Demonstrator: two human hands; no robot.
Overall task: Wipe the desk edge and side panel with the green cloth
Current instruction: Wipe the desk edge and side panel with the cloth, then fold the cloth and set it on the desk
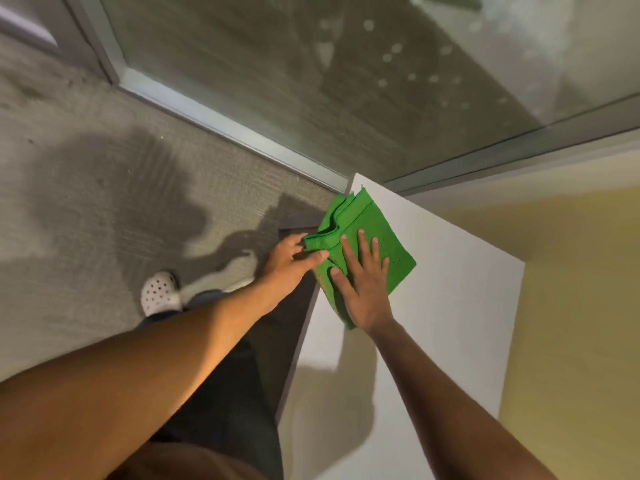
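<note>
A folded green cloth lies on the white desk top, overlapping its left edge. My right hand lies flat on the cloth with fingers spread, pressing it down. My left hand is at the desk's left edge, fingertips pinching the cloth's folded layers where they hang over the edge. The dark side panel drops away below that edge and is mostly in shadow.
Grey carpet covers the floor at left, with my foot in a white perforated clog. A glass wall with a metal frame runs behind the desk. A yellow wall stands to the right.
</note>
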